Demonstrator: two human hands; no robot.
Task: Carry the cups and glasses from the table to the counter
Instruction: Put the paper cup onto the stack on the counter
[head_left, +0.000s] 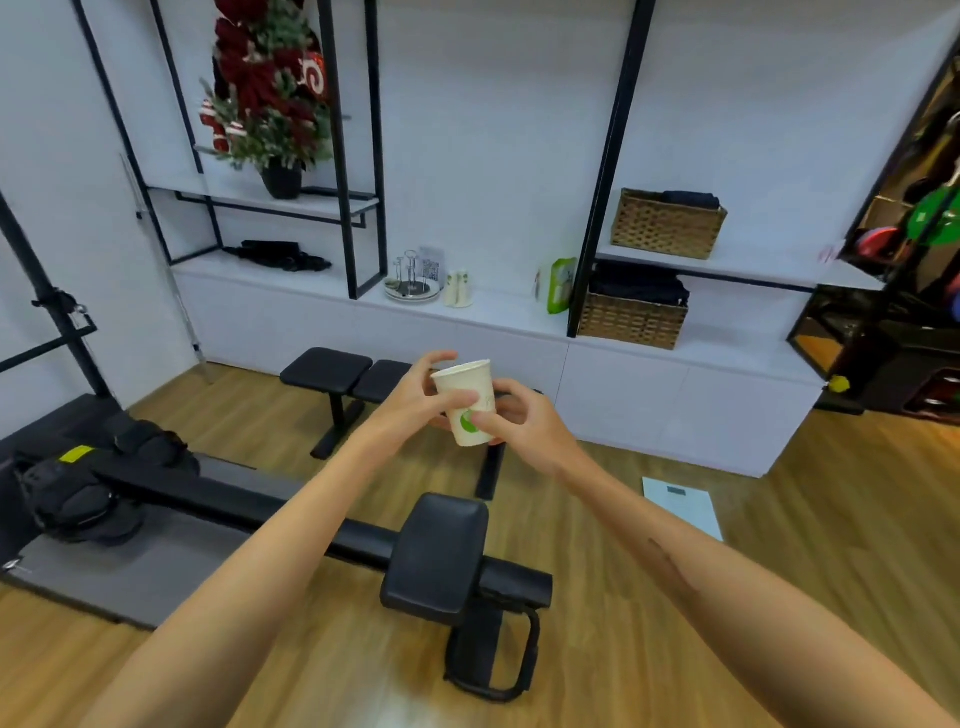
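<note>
Both our arms bare, stretched forward, forearms converging toward middle. Our left hand (415, 397) comes in from left, wrist roughly straight, fingers curled, thumb laid across near side of paper cup (466, 401), index finger lifted by rim. Our right hand (517, 418) meets it from right, knuckles toward us, thumb pressing low on cup's near face, fingers wrapped round far side. Hands close together, fingertips nearly touching, cup upright between them.
</note>
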